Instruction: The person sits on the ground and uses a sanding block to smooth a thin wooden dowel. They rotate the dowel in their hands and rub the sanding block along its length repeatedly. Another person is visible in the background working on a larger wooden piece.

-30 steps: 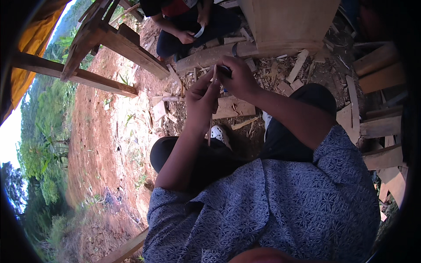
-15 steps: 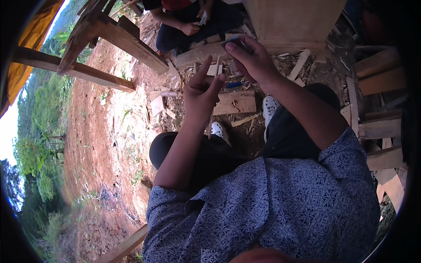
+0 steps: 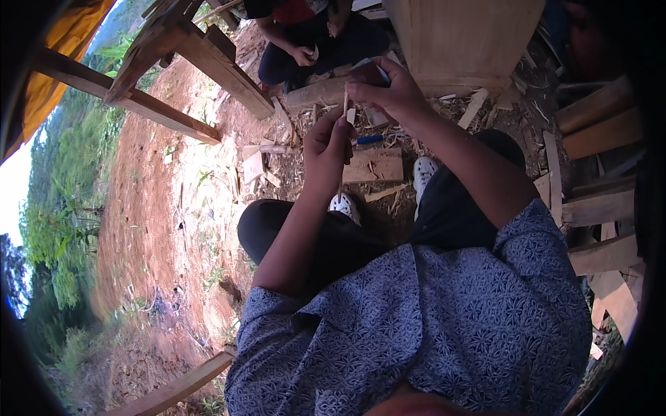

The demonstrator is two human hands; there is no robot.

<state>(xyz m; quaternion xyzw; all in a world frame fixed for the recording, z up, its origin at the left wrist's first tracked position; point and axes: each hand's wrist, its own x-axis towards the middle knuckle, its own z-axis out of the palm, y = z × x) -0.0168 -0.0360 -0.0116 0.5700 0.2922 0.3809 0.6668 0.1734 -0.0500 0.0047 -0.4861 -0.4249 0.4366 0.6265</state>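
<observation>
Through the left grip [image 3: 325,149] runs a thin stick [image 3: 345,105].

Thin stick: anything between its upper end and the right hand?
Nothing visible. The left hand grips the thin stick lower down; the right hand, holding a dark flat piece, is right at the upper end. Actual contact there: can't tell.
</observation>
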